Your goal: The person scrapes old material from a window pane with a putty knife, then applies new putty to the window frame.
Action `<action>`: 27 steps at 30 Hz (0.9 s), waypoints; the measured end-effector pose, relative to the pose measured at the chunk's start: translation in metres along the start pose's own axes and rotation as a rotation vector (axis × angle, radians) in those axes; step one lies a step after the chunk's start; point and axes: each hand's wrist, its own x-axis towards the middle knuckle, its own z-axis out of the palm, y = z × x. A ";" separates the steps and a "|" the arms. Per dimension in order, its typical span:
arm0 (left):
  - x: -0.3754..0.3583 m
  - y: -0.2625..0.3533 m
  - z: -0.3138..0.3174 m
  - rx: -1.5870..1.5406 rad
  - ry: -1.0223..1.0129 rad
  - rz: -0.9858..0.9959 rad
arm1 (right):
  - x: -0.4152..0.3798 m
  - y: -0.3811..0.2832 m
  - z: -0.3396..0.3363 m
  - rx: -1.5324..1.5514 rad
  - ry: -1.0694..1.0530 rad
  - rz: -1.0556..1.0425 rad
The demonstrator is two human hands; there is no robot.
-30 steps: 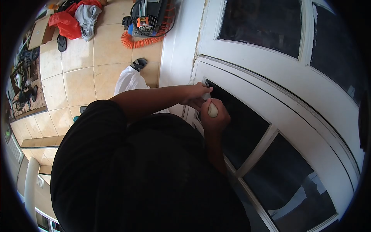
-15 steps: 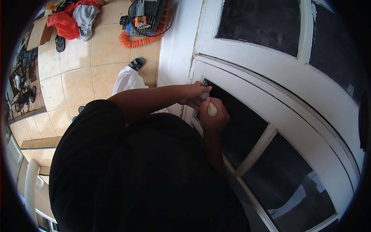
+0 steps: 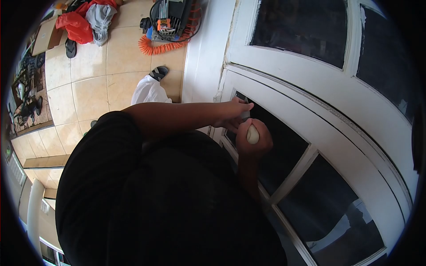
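My right hand (image 3: 254, 141) is wrapped round a pale, rounded handle (image 3: 253, 134) in front of the dark glass pane (image 3: 284, 153) of a white door (image 3: 284, 108). Just above it, my left hand (image 3: 235, 114) has its thumb and fingers round a flat, light-coloured piece (image 3: 245, 115) that may be the tool's blade. Both hands are close together near the pane's upper left corner. The far end of the tool is hidden.
Orange coiled hose (image 3: 155, 48) and a hex key set (image 3: 164, 25) lie on the tiled floor at the top. Red plastic bag (image 3: 74, 27), grey cloth (image 3: 100, 21), black sandal (image 3: 71, 48) and cardboard box (image 3: 43, 37) are at the upper left.
Both hands have moved a little right and down across the pane, with the handle still in my right hand. The camera view has shifted slightly.
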 end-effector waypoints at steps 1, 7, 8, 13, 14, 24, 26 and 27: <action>0.005 -0.002 -0.004 0.003 0.006 0.001 | 0.000 0.001 0.002 0.000 -0.010 -0.007; -0.013 0.001 0.014 -0.018 -0.069 -0.001 | 0.002 -0.005 -0.014 -0.053 0.053 -0.048; -0.011 0.002 0.012 -0.016 -0.066 0.005 | 0.002 -0.003 -0.011 -0.054 0.056 -0.046; 0.024 -0.009 -0.024 -0.044 0.037 -0.011 | 0.000 0.001 0.013 -0.050 -0.172 0.186; 0.028 -0.010 -0.030 -0.053 0.051 -0.025 | -0.001 0.001 0.015 -0.048 -0.170 0.185; 0.026 -0.007 -0.029 -0.035 0.090 -0.035 | -0.007 0.004 0.016 -0.030 -0.199 0.241; 0.031 -0.008 -0.033 -0.018 0.084 -0.037 | -0.006 0.006 0.018 -0.035 -0.214 0.234; 0.031 -0.008 -0.032 -0.009 0.079 -0.045 | -0.007 0.007 0.017 -0.035 -0.195 0.227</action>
